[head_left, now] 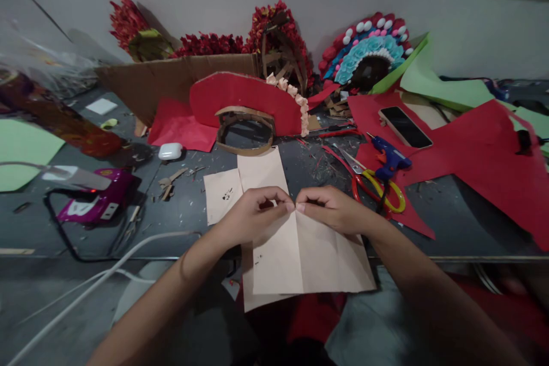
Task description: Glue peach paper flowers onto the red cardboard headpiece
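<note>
A creased sheet of pale peach paper [334, 263] hangs over the table's front edge, a fold line running down its middle. My left hand [261, 211] pinches its top edge at the fold. Right beside it, my right hand [330, 209] pinches the same edge, thumbs and fingertips nearly touching. Under and behind lie more peach paper pieces [261, 168], one with small dark marks. Just beyond them stands a red headdress [249, 94] with a brown cardboard band [246, 150] and peach paper flowers along its right side.
Scissors [377, 183], a blue glue gun [390, 157] and a phone [405, 127] lie right, on and near red paper [484, 154]. A purple power strip [98, 200] with a charger, white earbud case [170, 151] and cables are left. Flowered headdresses [366, 48] line the wall.
</note>
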Available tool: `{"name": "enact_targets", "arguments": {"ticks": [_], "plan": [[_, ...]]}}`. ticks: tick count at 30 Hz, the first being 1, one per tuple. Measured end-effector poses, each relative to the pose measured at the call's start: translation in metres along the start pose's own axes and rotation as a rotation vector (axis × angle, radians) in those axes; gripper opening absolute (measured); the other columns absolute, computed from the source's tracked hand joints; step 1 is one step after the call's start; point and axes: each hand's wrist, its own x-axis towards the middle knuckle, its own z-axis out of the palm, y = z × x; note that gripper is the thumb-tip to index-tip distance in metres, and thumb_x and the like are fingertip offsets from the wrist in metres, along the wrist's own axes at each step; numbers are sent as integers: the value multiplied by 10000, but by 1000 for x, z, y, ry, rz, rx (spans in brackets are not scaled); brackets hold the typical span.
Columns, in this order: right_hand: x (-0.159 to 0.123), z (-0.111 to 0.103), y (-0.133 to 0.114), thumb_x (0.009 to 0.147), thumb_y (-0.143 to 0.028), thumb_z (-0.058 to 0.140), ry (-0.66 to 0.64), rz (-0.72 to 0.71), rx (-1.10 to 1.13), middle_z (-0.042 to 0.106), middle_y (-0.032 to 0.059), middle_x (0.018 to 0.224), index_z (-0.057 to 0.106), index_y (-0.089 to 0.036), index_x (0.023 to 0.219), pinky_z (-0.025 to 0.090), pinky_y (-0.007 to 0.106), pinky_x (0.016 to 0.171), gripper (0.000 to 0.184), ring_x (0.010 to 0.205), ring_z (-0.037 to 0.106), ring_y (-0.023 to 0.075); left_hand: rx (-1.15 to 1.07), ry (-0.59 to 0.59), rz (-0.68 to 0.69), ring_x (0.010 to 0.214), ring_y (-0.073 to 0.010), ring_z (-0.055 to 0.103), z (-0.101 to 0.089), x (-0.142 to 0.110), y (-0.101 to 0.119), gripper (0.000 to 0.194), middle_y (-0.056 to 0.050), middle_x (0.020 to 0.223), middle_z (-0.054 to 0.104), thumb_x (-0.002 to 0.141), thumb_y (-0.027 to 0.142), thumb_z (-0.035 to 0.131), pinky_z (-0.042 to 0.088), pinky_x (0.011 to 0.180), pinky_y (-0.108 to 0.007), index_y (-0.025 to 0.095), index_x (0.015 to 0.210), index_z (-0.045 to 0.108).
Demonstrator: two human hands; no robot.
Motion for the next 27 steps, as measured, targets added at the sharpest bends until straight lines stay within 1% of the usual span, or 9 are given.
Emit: {"name": "enact_targets", "arguments": {"ticks": [3, 5, 7, 10, 13, 16, 19, 24, 27], "plan": [[0, -1, 1, 853, -403, 469, -5, 44, 10, 402, -38, 665, 532, -164, 777, 300, 198, 573, 259, 629, 372, 88, 48, 26, 7, 505, -64, 348, -3, 0, -2, 233, 52, 584, 450, 820, 365, 522, 257, 452, -179, 153, 770, 604], [0, -4, 2, 845, -437, 473, -32, 102, -12, 387, -39, 656, 524, -161, 751, 295, 202, 571, 296, 629, 366, 90, 172, 46, 33, 496, -69, 340, -8, 1, -5, 304, 52, 548, 423, 847, 398, 471, 251, 456, -188, 149, 732, 602], [-1, -6, 2, 834, -476, 471, -63, 172, -33, 367, -43, 635, 508, -158, 708, 279, 201, 545, 344, 608, 356, 87, 348, 102, 58, 475, -72, 321, -13, 3, -9, 396, 53, 493, 376, 870, 424, 420, 238, 461, -202, 145, 639, 581], [-1, -9, 2, 822, -508, 470, -92, 238, -38, 362, -49, 613, 510, -161, 704, 258, 200, 506, 369, 572, 347, 81, 568, 198, 104, 437, -69, 239, -18, 6, -15, 502, 61, 434, 253, 874, 447, 405, 196, 458, -226, 153, 469, 438], [-1, -9, 1, 829, -481, 469, -59, 223, -96, 392, -47, 611, 544, -160, 721, 264, 199, 511, 347, 579, 366, 83, 656, 256, 155, 436, -70, 181, -19, 9, -18, 528, 66, 440, 173, 869, 444, 417, 172, 460, -244, 169, 435, 296], [1, -8, 1, 841, -444, 458, -29, 173, -153, 431, -39, 622, 561, -154, 721, 277, 199, 530, 330, 596, 391, 86, 682, 285, 160, 444, -75, 176, -19, 11, -20, 509, 63, 449, 177, 862, 435, 423, 170, 466, -249, 176, 449, 277], [1, -12, 4, 843, -424, 452, 5, 144, -207, 469, -29, 628, 578, -153, 729, 290, 203, 548, 319, 611, 417, 94, 687, 313, 113, 450, -81, 183, -25, 13, -20, 489, 59, 455, 192, 851, 436, 417, 172, 469, -253, 182, 455, 285], [-6, -34, 11, 827, -469, 450, 115, 222, -227, 468, -27, 615, 568, -160, 737, 281, 210, 513, 343, 575, 421, 96, 690, 535, -65, 449, -89, 228, -49, 12, -15, 480, 47, 451, 197, 824, 459, 414, 152, 469, -264, 198, 457, 249], [-10, -46, 15, 815, -528, 444, 155, 238, -205, 450, -29, 601, 545, -167, 737, 278, 215, 490, 383, 556, 417, 99, 724, 596, -127, 451, -94, 229, -66, 10, -14, 487, 45, 440, 194, 821, 455, 416, 141, 482, -272, 205, 444, 233]]}}
